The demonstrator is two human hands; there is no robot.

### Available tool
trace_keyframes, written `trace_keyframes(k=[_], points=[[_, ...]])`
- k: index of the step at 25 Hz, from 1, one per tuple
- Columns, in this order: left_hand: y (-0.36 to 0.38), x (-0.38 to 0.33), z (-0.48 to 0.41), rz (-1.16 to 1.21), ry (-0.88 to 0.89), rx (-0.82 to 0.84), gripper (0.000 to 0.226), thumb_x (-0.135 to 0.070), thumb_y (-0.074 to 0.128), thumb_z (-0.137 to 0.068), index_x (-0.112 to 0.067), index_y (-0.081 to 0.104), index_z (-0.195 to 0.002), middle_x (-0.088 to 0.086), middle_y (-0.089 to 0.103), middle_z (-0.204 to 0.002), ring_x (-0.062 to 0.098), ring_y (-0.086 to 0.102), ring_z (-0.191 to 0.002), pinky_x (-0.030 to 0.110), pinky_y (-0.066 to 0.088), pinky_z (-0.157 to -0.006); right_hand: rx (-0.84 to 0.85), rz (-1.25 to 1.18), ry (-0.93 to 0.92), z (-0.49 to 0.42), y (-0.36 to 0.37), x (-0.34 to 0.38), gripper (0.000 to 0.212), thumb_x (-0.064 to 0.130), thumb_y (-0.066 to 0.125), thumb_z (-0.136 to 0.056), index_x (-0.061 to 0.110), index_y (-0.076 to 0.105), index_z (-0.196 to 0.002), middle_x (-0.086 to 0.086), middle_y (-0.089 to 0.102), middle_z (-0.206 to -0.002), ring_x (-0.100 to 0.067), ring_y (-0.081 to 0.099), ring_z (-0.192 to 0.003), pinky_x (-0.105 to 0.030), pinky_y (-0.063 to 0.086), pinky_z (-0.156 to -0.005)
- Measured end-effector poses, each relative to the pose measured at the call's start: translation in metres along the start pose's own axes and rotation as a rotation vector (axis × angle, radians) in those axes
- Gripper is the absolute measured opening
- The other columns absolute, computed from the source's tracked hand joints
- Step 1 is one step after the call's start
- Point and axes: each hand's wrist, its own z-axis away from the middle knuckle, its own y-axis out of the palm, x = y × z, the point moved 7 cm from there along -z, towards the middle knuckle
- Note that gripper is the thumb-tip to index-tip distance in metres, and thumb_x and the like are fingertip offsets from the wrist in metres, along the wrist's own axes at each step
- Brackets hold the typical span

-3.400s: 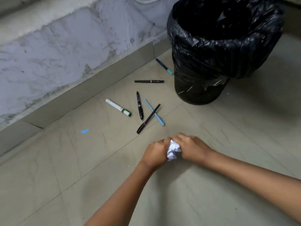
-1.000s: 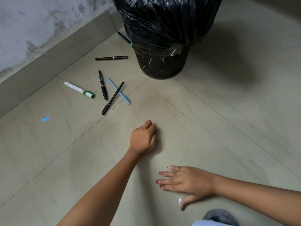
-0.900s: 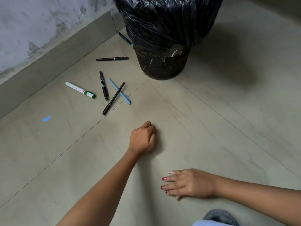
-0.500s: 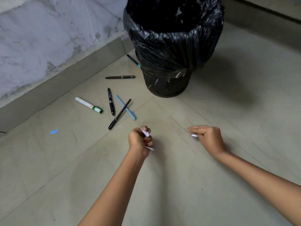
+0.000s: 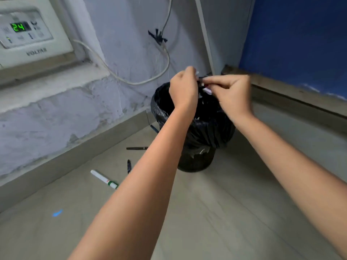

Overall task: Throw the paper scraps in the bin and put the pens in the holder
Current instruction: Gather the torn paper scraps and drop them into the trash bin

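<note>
Both my hands are raised over the open mouth of the black-lined bin (image 5: pixel 204 132). My left hand (image 5: pixel 183 89) and my right hand (image 5: pixel 228 92) are pinched together, and small white paper scraps (image 5: pixel 206 90) show between their fingertips. On the floor to the left of the bin lie a white marker with a green cap (image 5: pixel 104 179), a black pen (image 5: pixel 137 148), part of another black pen (image 5: pixel 129 166) and a blue pen tip (image 5: pixel 154 128). My left forearm hides the other pens. No pen holder is in sight.
A rough whitish wall (image 5: pixel 65 113) with a grey skirting runs along the left. An air conditioner panel (image 5: pixel 28 32) reading 24 sits at top left, with a white cable (image 5: pixel 131 79) hanging down. A blue wall (image 5: pixel 300 38) stands at the right. A blue speck (image 5: pixel 57 212) marks the tiled floor.
Both hands have risen from the floor, each with paper scraps, and have come together above the bin. The view has tilted up towards the wall.
</note>
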Motion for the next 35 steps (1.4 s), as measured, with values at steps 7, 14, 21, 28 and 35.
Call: trace_keyframes(k=[7, 14, 21, 28, 35], points=[[-0.056, 0.005, 0.034, -0.241, 0.548, -0.078, 0.016, -0.006, 0.046, -0.089, -0.005, 0.062, -0.094, 0.004, 0.061, -0.094, 0.014, 0.056, -0.092, 0.024, 0.042, -0.083, -0.098, 0.386, -0.541, 0.068, -0.001, 0.015, 0.018, -0.011, 0.061, -0.076, 0.002, 0.072, -0.083, -0.016, 0.071, -0.092, -0.027, 0.066, -0.093, -0.025, 0.046, -0.089], [-0.141, 0.276, 0.190, -1.091, 0.290, 0.493, 0.046, -0.031, 0.042, -0.086, -0.025, 0.037, -0.132, 0.003, 0.041, -0.145, 0.017, 0.019, -0.138, 0.051, 0.030, -0.109, 0.950, 0.694, -0.209, 0.314, 0.045, -0.153, 0.040, 0.047, 0.034, -0.094, 0.029, 0.045, -0.128, -0.003, 0.047, -0.141, -0.017, 0.033, -0.132, -0.041, 0.038, -0.103], [-0.152, 0.302, 0.203, -1.231, 0.198, 0.544, 0.050, -0.037, 0.040, -0.089, -0.026, 0.034, -0.138, -0.003, 0.029, -0.149, 0.021, 0.019, -0.141, 0.045, 0.013, -0.113, 1.008, 0.787, 0.025, 0.341, 0.038, -0.182, 0.054, 0.053, 0.022, -0.092, 0.026, 0.037, -0.138, 0.001, 0.030, -0.151, -0.021, 0.022, -0.141, -0.040, 0.014, -0.115], [-0.154, 0.307, 0.199, -1.243, 0.128, 0.682, 0.054, -0.042, 0.034, -0.088, -0.029, 0.029, -0.140, -0.003, 0.031, -0.149, 0.023, 0.021, -0.139, 0.044, 0.013, -0.111, 1.114, 0.933, 0.014, 0.341, 0.041, -0.184, 0.048, 0.048, 0.012, -0.094, 0.039, 0.028, -0.139, -0.001, 0.020, -0.150, -0.021, 0.008, -0.142, -0.040, 0.003, -0.114], [-0.151, 0.219, 0.152, -1.069, -0.468, 0.942, 0.047, -0.040, 0.042, -0.094, -0.022, 0.036, -0.137, 0.003, 0.017, -0.156, 0.024, 0.023, -0.139, 0.056, 0.020, -0.112, 1.450, 1.069, 0.293, 0.321, 0.058, -0.149, 0.051, 0.039, 0.044, -0.090, 0.024, 0.035, -0.138, -0.005, 0.017, -0.154, -0.033, 0.035, -0.135, -0.043, 0.038, -0.105]])
